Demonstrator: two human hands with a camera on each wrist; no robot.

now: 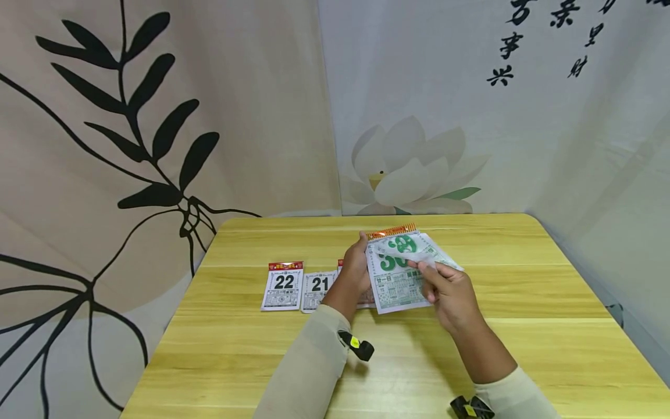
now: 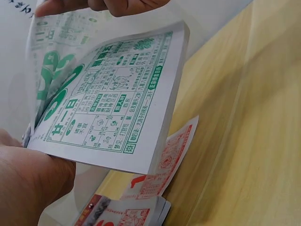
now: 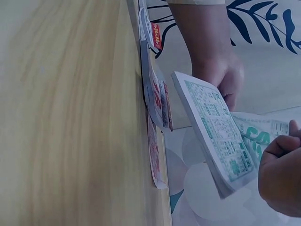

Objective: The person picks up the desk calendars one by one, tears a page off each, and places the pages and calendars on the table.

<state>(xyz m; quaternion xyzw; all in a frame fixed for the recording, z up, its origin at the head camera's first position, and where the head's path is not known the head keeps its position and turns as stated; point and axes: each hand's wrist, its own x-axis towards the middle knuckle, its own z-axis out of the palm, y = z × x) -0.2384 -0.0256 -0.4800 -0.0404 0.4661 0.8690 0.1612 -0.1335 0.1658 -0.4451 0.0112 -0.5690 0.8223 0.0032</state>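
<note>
Left hand (image 1: pixel 355 269) is gripping the calendar pad (image 1: pixel 398 282) by its left edge, holding it tilted above the table (image 1: pixel 523 349). Right hand (image 1: pixel 450 291) is pinching the pad's top sheet (image 1: pixel 413 249), peeling it upward. Sheets 22 (image 1: pixel 283 286) and 21 (image 1: pixel 318 289) are lying left of the pad.

I see a yellow wooden table (image 1: pixel 523 349) with rounded corners and a pale grain running side to side. Lying flat on it, left of centre, are a calendar sheet marked 22 (image 1: pixel 283 286) and, just beside it, a sheet marked 21 (image 1: pixel 318 290). Further red-printed sheets (image 2: pixel 164 165) lie on the wood (partly hidden, so I can't count them).
</note>
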